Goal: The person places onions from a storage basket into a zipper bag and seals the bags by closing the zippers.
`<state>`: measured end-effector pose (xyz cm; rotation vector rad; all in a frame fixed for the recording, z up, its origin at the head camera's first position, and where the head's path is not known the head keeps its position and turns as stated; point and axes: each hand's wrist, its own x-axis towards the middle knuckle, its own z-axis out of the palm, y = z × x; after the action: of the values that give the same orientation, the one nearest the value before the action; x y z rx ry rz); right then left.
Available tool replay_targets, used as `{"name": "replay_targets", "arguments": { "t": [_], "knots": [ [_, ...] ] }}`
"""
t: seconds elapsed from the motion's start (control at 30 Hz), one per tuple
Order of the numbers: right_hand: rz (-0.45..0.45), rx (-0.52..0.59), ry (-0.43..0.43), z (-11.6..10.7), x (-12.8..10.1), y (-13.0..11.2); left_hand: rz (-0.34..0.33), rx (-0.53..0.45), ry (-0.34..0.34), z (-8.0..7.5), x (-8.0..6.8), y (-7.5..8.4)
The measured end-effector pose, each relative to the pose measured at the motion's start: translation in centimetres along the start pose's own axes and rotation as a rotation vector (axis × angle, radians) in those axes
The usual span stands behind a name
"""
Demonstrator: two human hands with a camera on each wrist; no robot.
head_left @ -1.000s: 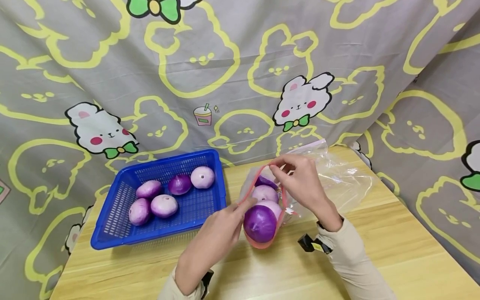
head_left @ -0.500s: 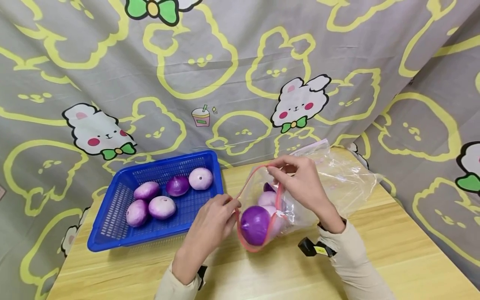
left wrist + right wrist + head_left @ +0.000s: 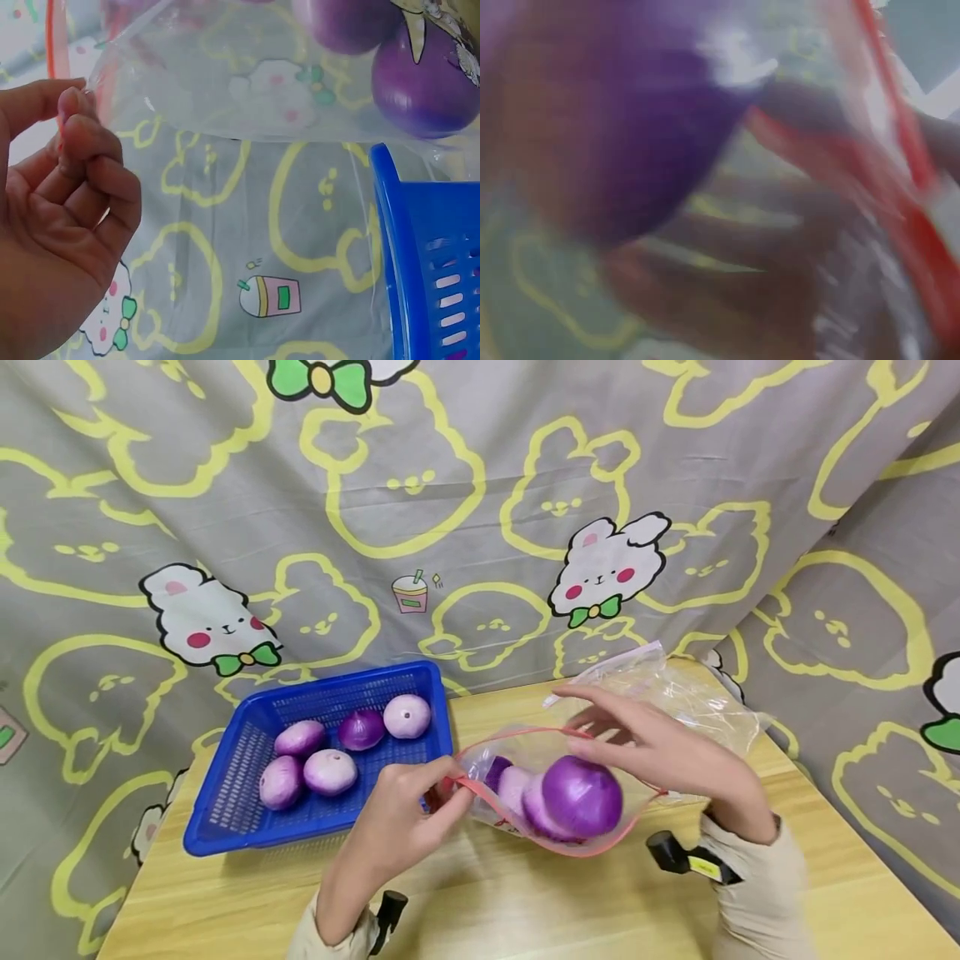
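A clear zip bag (image 3: 675,702) with a red rim (image 3: 525,732) hangs between both hands above the wooden table (image 3: 525,902). Several purple onions lie inside it, the largest (image 3: 581,793) at the front. My left hand (image 3: 450,781) pinches the left end of the rim; the left wrist view shows thumb and fingers (image 3: 71,127) closed on the bag (image 3: 225,82), with an onion (image 3: 424,82) above. My right hand (image 3: 585,718) lies at the right side of the bag's mouth, fingers stretched straight and thumb hidden. The right wrist view is a blur of onion (image 3: 607,112) and rim (image 3: 900,112).
A blue plastic basket (image 3: 315,835) holding several onions (image 3: 330,770) stands at the left of the table, close to my left hand. A grey cloth with rabbit prints (image 3: 480,485) hangs behind and to the right. A black camera mount (image 3: 678,856) sits on my right wrist.
The bag's mouth has been pulled wide sideways and the bag has tipped flatter. My right hand moved right and its fingers straightened. The large onion shifted right. My left hand pinched the rim's left end.
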<state>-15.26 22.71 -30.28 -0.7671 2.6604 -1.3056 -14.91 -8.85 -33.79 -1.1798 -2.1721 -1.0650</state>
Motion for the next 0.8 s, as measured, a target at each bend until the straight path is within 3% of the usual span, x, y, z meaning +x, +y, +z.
{"name": "replay_targets", "arguments": {
  "t": [0.1,0.27,0.37,0.47,0.6,0.7,0.8],
  "knots": [
    [0.023,-0.04,-0.057,-1.2,-1.9,0.1,-0.018,-0.024,0.025,-0.1,0.1,0.0],
    [0.027,-0.21,-0.056,-2.0,-4.0,-0.5,-0.066,-0.044,0.081,-0.2,0.0,-0.5],
    [-0.004,-0.296,-0.061,-1.8,-4.9,-1.4,-0.106,-0.056,0.121,-0.4,-0.2,-0.8],
    [-0.042,-0.307,-0.079,-1.2,-5.6,-2.3,-0.164,-0.061,0.154,-0.5,-0.3,-1.0],
    [-0.157,-0.321,-0.084,-0.5,-5.6,-2.9,-0.237,-0.053,0.181,-0.5,-0.3,-1.4],
    [-0.283,-0.386,0.009,-0.2,-4.6,-2.6,-0.28,-0.038,0.184,-0.5,-0.2,-1.8],
    [-0.363,-0.437,0.203,-0.5,-3.0,-1.8,-0.312,-0.028,0.191,-0.5,0.1,-2.1]
  ]
}}
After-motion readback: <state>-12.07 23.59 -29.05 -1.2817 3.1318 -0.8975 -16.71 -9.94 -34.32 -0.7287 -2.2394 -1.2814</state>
